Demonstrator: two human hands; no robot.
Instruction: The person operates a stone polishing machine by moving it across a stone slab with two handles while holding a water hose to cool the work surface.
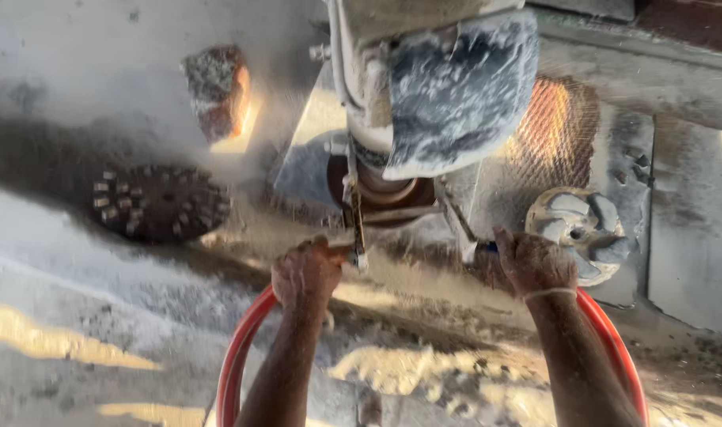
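Note:
My left hand [307,273] is closed around a flat metal tool [353,225] that stands upright against the reddish-brown hub [384,194] under a dust-caked machine head [448,87]. My right hand [535,261] grips the end of a second metal bar [458,225] that slants up to the same hub. Both arms are coated in grey dust. The hub's underside is hidden behind the tools.
A dark grinding disc with several raised segments [161,202] lies on the dusty stone slab [76,237] at left. A pale, worn grinding head [586,229] sits by my right hand. A red hose [238,356] loops around my arms. A brick fragment [217,88] lies beyond.

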